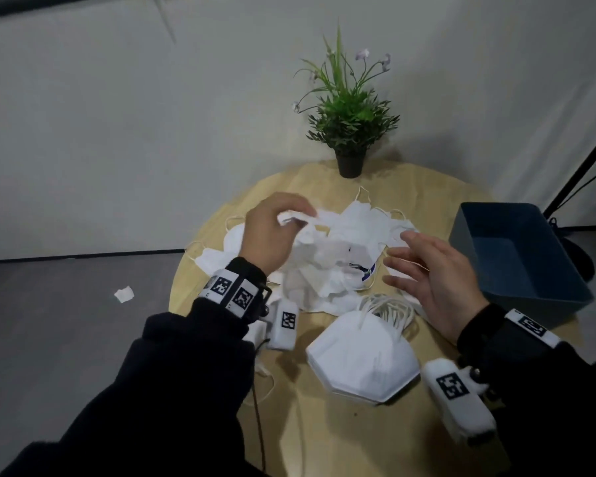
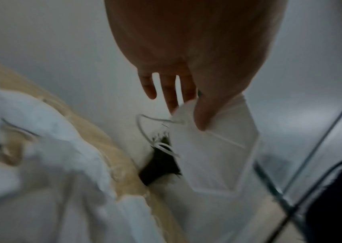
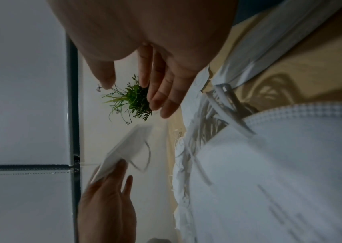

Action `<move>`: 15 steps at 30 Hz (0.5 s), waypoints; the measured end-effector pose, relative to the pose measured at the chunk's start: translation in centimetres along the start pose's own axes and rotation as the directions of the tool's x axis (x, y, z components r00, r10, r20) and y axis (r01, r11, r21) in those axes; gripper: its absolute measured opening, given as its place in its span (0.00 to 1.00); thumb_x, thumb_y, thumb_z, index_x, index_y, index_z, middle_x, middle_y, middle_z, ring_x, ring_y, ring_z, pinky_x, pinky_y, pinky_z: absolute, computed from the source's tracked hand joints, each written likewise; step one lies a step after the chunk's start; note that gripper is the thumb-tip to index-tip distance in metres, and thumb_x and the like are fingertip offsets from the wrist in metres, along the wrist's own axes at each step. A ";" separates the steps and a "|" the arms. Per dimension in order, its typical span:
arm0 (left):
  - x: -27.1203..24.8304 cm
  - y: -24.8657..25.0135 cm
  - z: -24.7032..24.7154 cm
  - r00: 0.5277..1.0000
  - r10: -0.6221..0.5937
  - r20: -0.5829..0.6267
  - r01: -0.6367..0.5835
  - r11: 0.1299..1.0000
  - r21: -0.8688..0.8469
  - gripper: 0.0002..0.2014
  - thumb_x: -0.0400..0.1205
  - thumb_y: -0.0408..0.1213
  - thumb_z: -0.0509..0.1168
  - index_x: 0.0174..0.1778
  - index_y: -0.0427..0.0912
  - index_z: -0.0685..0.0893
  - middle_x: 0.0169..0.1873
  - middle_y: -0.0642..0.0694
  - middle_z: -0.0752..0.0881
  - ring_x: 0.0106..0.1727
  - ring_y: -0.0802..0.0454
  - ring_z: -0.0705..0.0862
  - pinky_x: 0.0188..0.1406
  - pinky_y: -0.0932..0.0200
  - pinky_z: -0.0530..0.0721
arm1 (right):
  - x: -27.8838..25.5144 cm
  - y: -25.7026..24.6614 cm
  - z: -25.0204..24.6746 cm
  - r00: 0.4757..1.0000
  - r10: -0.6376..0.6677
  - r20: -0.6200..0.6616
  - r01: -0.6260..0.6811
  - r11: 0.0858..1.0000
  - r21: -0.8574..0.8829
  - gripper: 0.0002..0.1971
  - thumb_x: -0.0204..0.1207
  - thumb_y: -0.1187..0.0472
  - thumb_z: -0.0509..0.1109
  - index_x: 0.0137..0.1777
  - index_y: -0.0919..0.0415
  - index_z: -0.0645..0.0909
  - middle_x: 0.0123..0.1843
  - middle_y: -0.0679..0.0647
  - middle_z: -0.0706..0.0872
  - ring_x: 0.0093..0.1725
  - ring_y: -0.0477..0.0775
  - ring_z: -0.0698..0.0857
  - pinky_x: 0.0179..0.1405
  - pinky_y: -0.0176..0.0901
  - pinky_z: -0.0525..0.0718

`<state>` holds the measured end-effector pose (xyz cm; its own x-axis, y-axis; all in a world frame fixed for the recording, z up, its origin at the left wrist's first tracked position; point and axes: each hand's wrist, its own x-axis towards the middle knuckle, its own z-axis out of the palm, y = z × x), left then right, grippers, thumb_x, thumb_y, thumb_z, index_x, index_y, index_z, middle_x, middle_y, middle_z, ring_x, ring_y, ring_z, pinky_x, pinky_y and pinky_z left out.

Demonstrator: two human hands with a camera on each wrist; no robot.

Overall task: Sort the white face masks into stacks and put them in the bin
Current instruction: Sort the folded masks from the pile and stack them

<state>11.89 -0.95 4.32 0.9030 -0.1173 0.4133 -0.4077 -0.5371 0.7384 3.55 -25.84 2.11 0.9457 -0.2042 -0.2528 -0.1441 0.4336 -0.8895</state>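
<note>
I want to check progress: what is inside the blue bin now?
The blue bin shows only its bare floor; no masks visible. Its near wall hides the strip of floor just behind it.

1. The left hand (image 2: 186, 49) reaches down from the top of the left wrist view, thumb and fingers pinching a folded white mask (image 2: 217, 148) by its upper edge
2. The mask hangs below the thumb, its ear loops (image 2: 145, 131) dangling on its left
3. A blurred heap of white masks (image 2: 41, 148) lies lower left on the tan table (image 2: 107, 148)
4. A dark pot (image 2: 159, 167) shows behind the held mask
</note>
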 end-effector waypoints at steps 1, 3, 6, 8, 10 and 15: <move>-0.4 1.1 0.6 0.994 0.056 0.090 -0.054 0.998 -0.022 0.24 0.74 0.18 0.70 0.43 0.57 0.93 0.66 0.59 0.85 0.72 0.59 0.80 0.72 0.59 0.75 | 0.2 0.0 0.1 0.999 0.032 0.014 -0.032 0.999 0.034 0.14 0.82 0.53 0.76 0.63 0.60 0.84 0.55 0.61 0.92 0.55 0.59 0.94 0.50 0.58 0.93; -0.8 2.2 1.5 0.952 0.107 0.288 -0.106 0.994 -0.020 0.25 0.76 0.18 0.70 0.42 0.61 0.93 0.77 0.60 0.76 0.82 0.59 0.71 0.81 0.53 0.69 | 0.4 0.1 0.4 0.994 0.079 0.076 -0.084 0.995 0.060 0.17 0.80 0.51 0.77 0.65 0.58 0.85 0.59 0.61 0.93 0.58 0.61 0.94 0.58 0.63 0.91; -0.3 2.1 1.4 0.876 0.110 0.469 -0.074 0.993 -0.095 0.20 0.83 0.26 0.72 0.48 0.62 0.94 0.81 0.61 0.71 0.84 0.63 0.67 0.83 0.48 0.69 | 0.7 0.3 0.4 0.989 0.084 0.125 -0.079 0.996 -0.051 0.22 0.76 0.60 0.81 0.69 0.64 0.86 0.61 0.62 0.93 0.61 0.65 0.93 0.69 0.71 0.86; 1.4 0.6 0.8 0.907 0.036 0.419 0.020 0.992 -0.128 0.22 0.86 0.29 0.70 0.64 0.66 0.88 0.80 0.61 0.73 0.82 0.60 0.72 0.79 0.53 0.74 | 0.7 0.2 0.3 0.990 0.080 0.112 -0.067 0.991 -0.118 0.22 0.74 0.63 0.82 0.67 0.66 0.86 0.60 0.63 0.94 0.61 0.67 0.92 0.69 0.73 0.85; 4.4 -2.4 0.0 0.953 -0.168 0.252 0.193 0.978 -0.078 0.22 0.87 0.30 0.67 0.71 0.60 0.84 0.76 0.54 0.79 0.73 0.54 0.80 0.73 0.54 0.79 | 0.9 -0.1 -0.1 0.996 0.070 0.050 -0.064 0.991 -0.115 0.14 0.78 0.64 0.79 0.62 0.66 0.87 0.59 0.64 0.94 0.59 0.69 0.93 0.60 0.73 0.90; 9.5 -11.8 -2.1 0.815 -0.569 0.111 0.398 0.688 0.607 0.24 0.86 0.32 0.65 0.80 0.47 0.77 0.77 0.40 0.81 0.75 0.39 0.80 0.71 0.51 0.79 | 1.6 -1.1 -1.1 0.993 0.091 -0.069 -0.093 0.995 -0.036 0.10 0.87 0.70 0.64 0.61 0.58 0.82 0.61 0.60 0.90 0.54 0.65 0.93 0.40 0.61 0.95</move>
<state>24.99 6.04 0.62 0.9827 0.1175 -0.1429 0.1611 -0.9234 0.3484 4.91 -27.62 2.26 0.9063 -0.2244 -0.3581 -0.2422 0.4186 -0.8753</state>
